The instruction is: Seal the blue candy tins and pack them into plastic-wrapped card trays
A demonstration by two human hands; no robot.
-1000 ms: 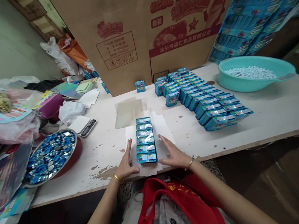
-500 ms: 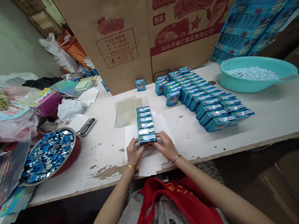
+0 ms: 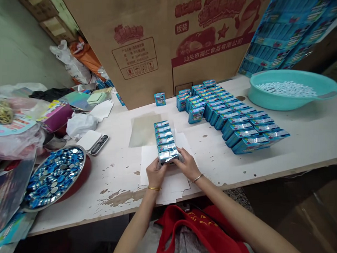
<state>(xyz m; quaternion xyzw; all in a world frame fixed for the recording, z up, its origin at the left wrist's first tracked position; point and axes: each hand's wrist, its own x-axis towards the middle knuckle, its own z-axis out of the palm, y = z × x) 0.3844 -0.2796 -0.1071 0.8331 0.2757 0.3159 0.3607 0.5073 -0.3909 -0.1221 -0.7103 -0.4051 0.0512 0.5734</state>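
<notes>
A row of several small blue boxes [image 3: 165, 135] lies in front of me on white paper sheets [image 3: 170, 189]. Shiny clear film seems to cover the near end of the row. My left hand [image 3: 155, 173] closes on the near left corner, thumb at the front. On the near right corner, my right hand [image 3: 187, 164] grips with thumb and fingers. The undersides of the boxes are hidden. Beyond the row lie translucent film sheets [image 3: 142, 130].
More blue boxes [image 3: 240, 134] stand in rows at right, before a big carton [image 3: 144, 22]. A turquoise basin [image 3: 282, 102] holds white pieces. At left are a bowl [image 3: 85, 171] of blue-and-silver pieces, a scale [image 3: 94, 141] and plastic bags [image 3: 81, 125].
Both hands stay at the near end of the row, which has shifted slightly right and turned a little. The near box now shows more shiny film. The whole view has shifted slightly.
</notes>
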